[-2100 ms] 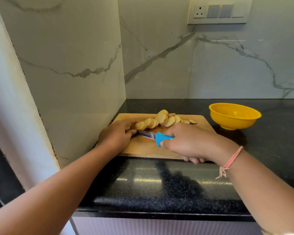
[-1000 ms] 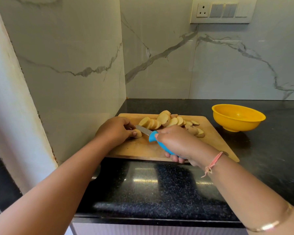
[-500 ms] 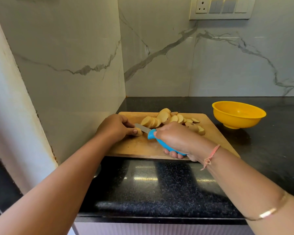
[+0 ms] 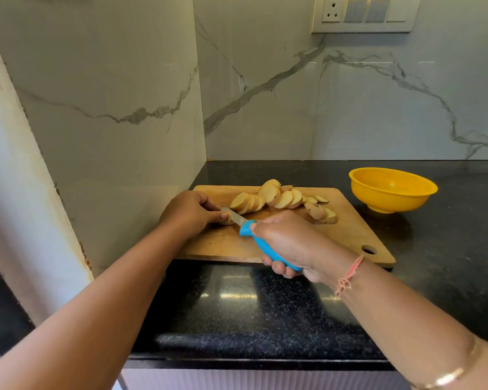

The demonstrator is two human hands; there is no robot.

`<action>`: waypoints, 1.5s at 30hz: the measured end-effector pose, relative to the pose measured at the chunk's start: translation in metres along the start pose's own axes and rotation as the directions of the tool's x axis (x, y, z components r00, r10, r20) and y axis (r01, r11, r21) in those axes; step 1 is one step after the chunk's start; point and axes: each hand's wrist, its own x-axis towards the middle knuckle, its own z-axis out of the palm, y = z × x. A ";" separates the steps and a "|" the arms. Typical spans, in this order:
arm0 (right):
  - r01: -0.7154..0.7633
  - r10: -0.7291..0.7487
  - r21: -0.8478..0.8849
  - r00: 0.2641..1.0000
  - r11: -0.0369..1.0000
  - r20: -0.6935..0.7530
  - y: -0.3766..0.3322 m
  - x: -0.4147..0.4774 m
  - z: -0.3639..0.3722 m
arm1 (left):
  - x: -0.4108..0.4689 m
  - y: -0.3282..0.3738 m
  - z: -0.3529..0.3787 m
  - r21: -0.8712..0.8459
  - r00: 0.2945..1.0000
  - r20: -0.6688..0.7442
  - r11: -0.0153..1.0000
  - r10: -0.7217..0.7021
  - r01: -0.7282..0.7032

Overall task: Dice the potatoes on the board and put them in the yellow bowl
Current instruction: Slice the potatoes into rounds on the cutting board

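The right hand (image 4: 286, 240) is wrapped tight around the blue handle of a knife (image 4: 244, 225). The fingers curl under the handle and the thumb side sits on top. The thin blade (image 4: 235, 216) points far and left, and its tip meets a small potato piece (image 4: 228, 220).

The left hand (image 4: 189, 213) pinches that potato piece between the thumb and the curled fingers. It holds the piece down on the board (image 4: 350, 235), at the left side. How much of the piece is cut I cannot tell, because the fingers hide most of it.

Just past the blade, on the far part of the board, lies a row of round potato slices (image 4: 268, 198). They lean on each other like fallen cards. A few more bits with brown skin (image 4: 320, 213) lie to the right of the row, near the right hand.

The board is wood and has a hole in its near right corner. It lies on a shiny black counter (image 4: 265, 311), close to the left wall.

The yellow bowl (image 4: 392, 202) stands on the counter to the right of the board, apart from it.

A pink thread band (image 4: 348, 274) is tied on the right wrist, and a thin gold bangle (image 4: 448, 375) sits lower on that arm. The far wall (image 4: 265, 94) is pale stone with grey lines, and a switch plate (image 4: 364, 14) is up high on it.
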 end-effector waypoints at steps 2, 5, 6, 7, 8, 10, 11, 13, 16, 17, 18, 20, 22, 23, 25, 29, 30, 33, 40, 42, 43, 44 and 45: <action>0.016 -0.016 0.011 1.000 1.000 -0.008 0.001 -0.002 0.001 | 0.000 -0.001 -0.001 -0.020 1.000 -0.007 1.000 -0.013 0.013; 0.044 -0.044 0.021 0.999 0.999 -0.008 0.006 -0.006 0.002 | 0.000 -0.003 -0.001 -0.019 1.000 -0.007 1.000 -0.014 0.014; 0.049 -0.048 0.028 0.999 0.998 -0.008 0.007 -0.007 0.002 | 0.000 -0.002 0.000 -0.016 1.000 -0.008 1.000 -0.012 0.012; 0.053 -0.052 0.032 0.999 0.998 -0.009 0.008 -0.008 0.002 | 0.000 -0.002 0.000 -0.012 1.000 -0.011 1.000 -0.010 0.010; 0.055 -0.055 0.033 0.998 0.998 -0.009 0.008 -0.008 0.002 | 0.000 -0.003 0.000 -0.006 1.000 -0.012 1.000 -0.010 0.009; 0.057 -0.057 0.036 0.998 0.998 -0.005 0.009 -0.011 0.002 | 0.001 -0.003 0.000 0.009 1.000 -0.010 1.000 -0.009 0.009; 0.060 -0.060 0.036 0.998 0.998 -0.002 0.009 -0.012 0.002 | 0.001 -0.003 0.000 0.015 1.000 -0.010 1.000 -0.006 0.006; 0.066 -0.066 0.031 0.998 0.997 -0.001 0.010 -0.015 0.002 | 0.001 -0.004 0.000 0.027 1.000 -0.014 1.000 0.005 -0.004; 0.062 -0.062 0.008 0.998 0.998 -0.005 0.009 -0.014 -0.003 | 0.001 -0.007 0.000 0.047 0.999 -0.005 0.998 0.039 -0.039; 0.050 -0.050 0.004 0.999 0.999 -0.001 0.007 -0.012 -0.006 | 0.000 -0.007 0.000 0.052 0.998 0.001 0.997 0.055 -0.055; 0.027 -0.027 0.005 1.000 1.000 0.002 0.006 -0.010 -0.009 | 0.000 -0.008 0.000 0.056 0.998 0.005 0.996 0.068 -0.068; -0.029 0.029 0.035 1.000 0.999 0.005 0.003 -0.007 -0.013 | 0.000 -0.008 0.001 0.070 0.997 0.008 0.994 0.081 -0.081; -0.046 0.045 0.080 0.999 0.996 0.013 0.002 -0.007 -0.010 | -0.001 -0.007 0.002 0.078 0.997 0.010 0.994 0.080 -0.080; -0.031 0.030 0.091 0.999 0.995 0.014 0.004 -0.008 -0.007 | -0.001 -0.007 0.002 0.070 0.997 0.011 0.994 0.080 -0.080; 0.017 -0.017 0.097 1.000 0.995 0.004 0.008 -0.012 0.002 | -0.002 -0.007 0.003 0.054 0.997 0.010 0.995 0.079 -0.080; 0.065 -0.065 0.099 0.998 0.993 -0.003 0.015 -0.021 0.006 | -0.002 -0.007 0.002 0.045 0.997 0.008 0.996 0.076 -0.076; 0.065 -0.065 0.096 0.998 0.993 -0.004 0.014 -0.021 0.005 | -0.002 -0.006 0.002 0.045 0.997 0.006 0.996 0.074 -0.075; 0.050 -0.049 0.096 0.999 0.994 -0.012 0.008 -0.013 0.007 | -0.004 -0.003 0.005 0.025 0.997 0.010 0.997 0.074 -0.075; 0.046 -0.044 0.148 0.999 0.988 -0.012 0.009 -0.006 0.015 | -0.008 -0.003 0.009 -0.039 0.999 -0.034 0.999 0.034 -0.035; 0.054 -0.052 0.139 0.998 0.989 -0.022 0.012 -0.012 0.015 | -0.008 -0.001 0.010 -0.031 0.999 -0.037 0.999 0.012 -0.013; 0.055 -0.053 0.138 0.998 0.989 -0.021 0.013 -0.013 0.015 | -0.009 0.001 0.010 -0.026 0.999 -0.042 1.000 0.005 -0.006; 0.053 -0.051 0.145 0.999 0.988 -0.014 0.014 -0.014 0.015 | -0.010 0.002 0.011 -0.020 0.999 -0.050 1.000 0.002 -0.003; 0.046 -0.046 0.159 0.999 0.986 -0.006 0.013 -0.013 0.015 | -0.011 0.003 0.011 -0.010 0.998 -0.058 1.000 0.002 -0.003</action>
